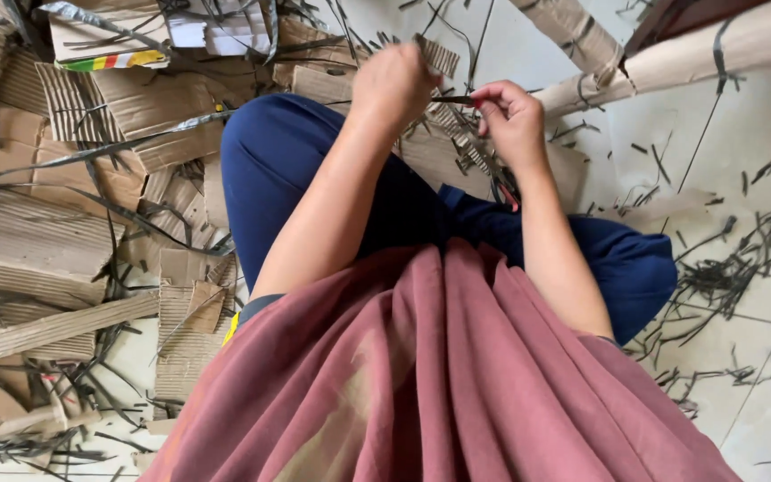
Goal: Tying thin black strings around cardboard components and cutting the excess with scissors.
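I sit on the floor with my knees bent, in dark blue trousers (287, 170) and a dusty-pink cloth (439, 375) over my lap. My left hand (393, 85) is closed around the end of a thin dark strip (457, 100). My right hand (512, 120) pinches the other end of that strip between thumb and fingers. Both hands are held together above my knees, over a piece of corrugated cardboard (443, 143).
Torn corrugated cardboard pieces (64, 232) pile up on the left. A cardboard tube (689, 54) lies at the top right. Thin dark strips and shavings (742, 259) litter the light tiled floor on the right. A wooden stick (46, 415) lies at the lower left.
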